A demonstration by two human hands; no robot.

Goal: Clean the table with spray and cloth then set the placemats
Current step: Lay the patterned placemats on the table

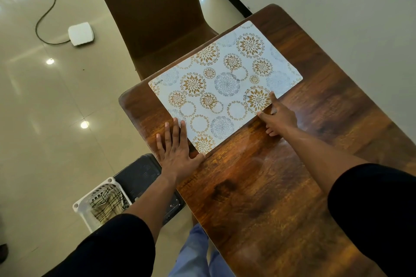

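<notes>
A: What are the hands doing?

B: The left hand point(177, 153) lies flat, fingers spread, holding nothing, on the near corner of a floral placemat point(225, 87). The right hand point(278, 116) is open too, fingertips pressing the mat's right edge.

A: Why?

B: Likely to square it to the wooden worktop point(281, 186), before the brown chair point(153, 13). A basket point(103, 202) sits on the floor.
</notes>
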